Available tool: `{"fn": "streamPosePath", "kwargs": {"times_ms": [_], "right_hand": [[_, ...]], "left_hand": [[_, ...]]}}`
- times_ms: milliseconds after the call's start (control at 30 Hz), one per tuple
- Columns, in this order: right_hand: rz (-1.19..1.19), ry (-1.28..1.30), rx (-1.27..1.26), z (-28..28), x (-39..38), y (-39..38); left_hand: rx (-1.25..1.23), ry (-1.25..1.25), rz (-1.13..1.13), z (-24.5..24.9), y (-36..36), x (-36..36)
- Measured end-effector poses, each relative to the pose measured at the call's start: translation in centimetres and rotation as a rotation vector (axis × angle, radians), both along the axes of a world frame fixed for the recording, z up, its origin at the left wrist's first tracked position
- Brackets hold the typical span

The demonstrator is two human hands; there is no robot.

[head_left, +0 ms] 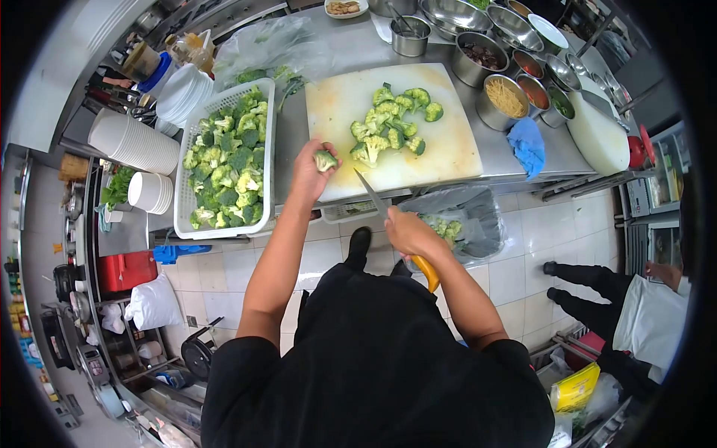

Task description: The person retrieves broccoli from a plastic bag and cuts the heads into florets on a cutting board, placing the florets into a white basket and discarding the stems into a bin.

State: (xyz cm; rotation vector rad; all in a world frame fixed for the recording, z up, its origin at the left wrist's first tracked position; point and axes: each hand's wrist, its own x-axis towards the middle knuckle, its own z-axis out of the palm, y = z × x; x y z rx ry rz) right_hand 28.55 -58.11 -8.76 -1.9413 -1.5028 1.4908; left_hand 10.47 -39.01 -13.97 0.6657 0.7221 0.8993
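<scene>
Between the fingers of my left hand [312, 166] is a broccoli floret [325, 160], held over the left front corner of the white cutting board [455, 145]. My right hand [409, 233] grips a knife [371, 188] by its yellow handle, in front of the board's near edge. The blade points up and left, its tip close to that edge. A loose pile of cut broccoli [388, 123] lies on the board. Left of the board, a white plastic basket [269, 160] is filled with more florets.
Behind the basket lies a clear plastic bag [276, 48] with greens. Metal pots [502, 104] of ingredients and a blue cloth [527, 145] stand at the right. White stacked containers [123, 138] are at the left. Below hangs a bag-lined bin [474, 216]. Another person [650, 321] is at the far right.
</scene>
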Motion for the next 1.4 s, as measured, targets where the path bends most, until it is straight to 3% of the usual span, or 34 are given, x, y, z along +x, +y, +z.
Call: {"fn": "streamPosePath", "kwargs": {"times_ms": [33,67,100,167,300,400,467,567,1000,1200,1400], "right_hand": [[0.001,-0.002,0.001,0.0,0.1,-0.1],[-0.013,0.0,0.002,0.1,0.2,-0.1],[-0.027,0.002,0.003,0.1,0.3,-0.2],[-0.021,-0.019,0.001,0.3,0.7,-0.4],[-0.045,-0.046,-0.017,0.4,1.3,-0.9],[-0.06,-0.049,0.009,0.4,1.5,-1.4],[-0.066,-0.055,-0.01,1.2,1.4,-1.4],[-0.047,-0.109,0.018,0.3,0.9,-1.5],[0.064,-0.27,0.095,0.6,-1.1,2.3],[0.004,-0.119,-0.04,0.4,-1.3,3.6],[0.02,-0.159,-0.017,0.8,0.6,2.5]], "left_hand": [[0.022,0.316,0.008,0.1,0.0,0.9],[0.317,0.483,-0.062,0.3,-0.2,1.6],[0.319,0.481,-0.061,0.1,-0.2,2.0],[1.09,0.894,-0.097,-0.3,0.0,2.6],[1.061,0.913,-0.163,0.3,-0.8,2.4],[0.88,1.095,-0.211,1.1,-1.9,1.7],[1.039,1.012,-0.103,0.7,-2.4,0.6],[1.081,1.031,-0.133,0.4,-2.8,-0.7],[1.07,1.054,-0.171,0.1,-1.4,-1.0],[1.029,1.088,-0.229,1.2,-1.2,-1.4],[1.19,0.992,-0.241,1.8,-0.5,-1.9]]}}
